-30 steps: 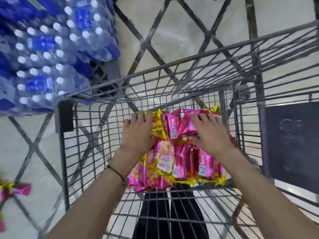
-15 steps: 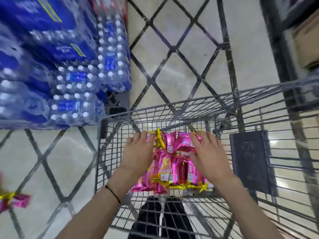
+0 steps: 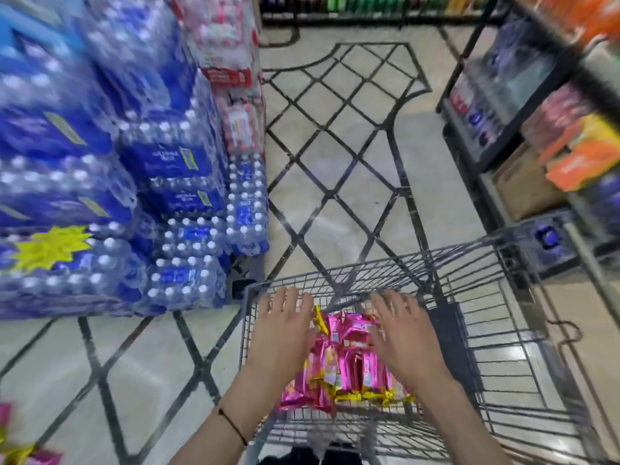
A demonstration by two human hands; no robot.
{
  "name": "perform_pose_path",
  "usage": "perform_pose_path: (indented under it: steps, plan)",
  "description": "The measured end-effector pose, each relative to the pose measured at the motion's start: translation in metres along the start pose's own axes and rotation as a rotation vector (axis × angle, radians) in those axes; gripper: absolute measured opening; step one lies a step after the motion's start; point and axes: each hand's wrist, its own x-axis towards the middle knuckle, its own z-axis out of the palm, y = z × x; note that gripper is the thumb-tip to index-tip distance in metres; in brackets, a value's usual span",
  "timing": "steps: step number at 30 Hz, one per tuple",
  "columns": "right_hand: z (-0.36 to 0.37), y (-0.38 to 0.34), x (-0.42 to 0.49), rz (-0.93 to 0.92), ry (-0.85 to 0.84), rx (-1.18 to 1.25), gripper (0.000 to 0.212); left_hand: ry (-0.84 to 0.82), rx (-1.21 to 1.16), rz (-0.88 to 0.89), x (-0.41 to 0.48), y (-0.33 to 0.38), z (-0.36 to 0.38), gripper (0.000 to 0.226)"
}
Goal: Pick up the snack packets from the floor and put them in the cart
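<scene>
Nearest, at the lower left edge, a few loose packets (image 3: 18,453) in pink and yellow lie on the floor (image 3: 335,182), blurred, well apart from the cart. Both bare forearms reach forward from the bottom edge; a thin dark band (image 3: 233,427) circles the left wrist. Wire cart (image 3: 369,266) sits directly ahead, its basket open to view from above. Inside, against the near end, a pile of snack packets (image 3: 349,364), shiny pink with gold crimped ends, lies flat on the wire bottom. Left hand (image 3: 285,325) is over the pile's left side, fingers straight and slightly spread, gripping nothing; thumb just beside a gold edge. Right hand (image 3: 402,330) is over the pile's right side, fingers likewise straight and fanned apart, nothing held. Cannot tell whether either palm actually touches the wrappers. A dark flat panel (image 3: 449,327) stands in the basket just right of the right hand. Left of the cart and farther out, stacked shrink-wrapped water bottle packs (image 3: 174,196), blue labels, white caps; red-labelled packs (image 3: 228,62) behind them. Floor is pale tile with a dark diamond lattice. Right side, dark shelving (image 3: 496,129) with blurred goods and a brown carton (image 3: 523,186). Far end, another shelf row (image 3: 369,8).
</scene>
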Motion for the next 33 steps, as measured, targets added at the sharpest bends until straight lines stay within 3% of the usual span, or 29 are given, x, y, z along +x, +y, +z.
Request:
perform_pose_path:
  steps: [10,15,23,28,33]
  plan:
    - [-0.050,-0.034,-0.021,-0.001,0.042,0.041,0.057,0.029,-0.077,-0.070,-0.035,-0.017,-0.042,0.058]
    - [-0.062,-0.055,-0.018,-0.096,0.045,0.078,0.057,0.043,-0.052,-0.115,-0.051,-0.026,-0.064,0.062]
    - [-0.077,-0.085,-0.002,-0.384,0.026,0.070,0.057,0.033,-0.013,-0.377,-0.108,-0.031,-0.086,0.058]
    - [-0.085,-0.100,-0.011,-0.577,0.018,0.065,0.057,-0.051,-0.016,-0.625,-0.152,-0.011,-0.091,0.060]
    - [-0.081,-0.117,-0.029,-0.801,-0.020,0.049,0.057,-0.015,-0.010,-0.812,-0.211,0.015,-0.089,0.056]
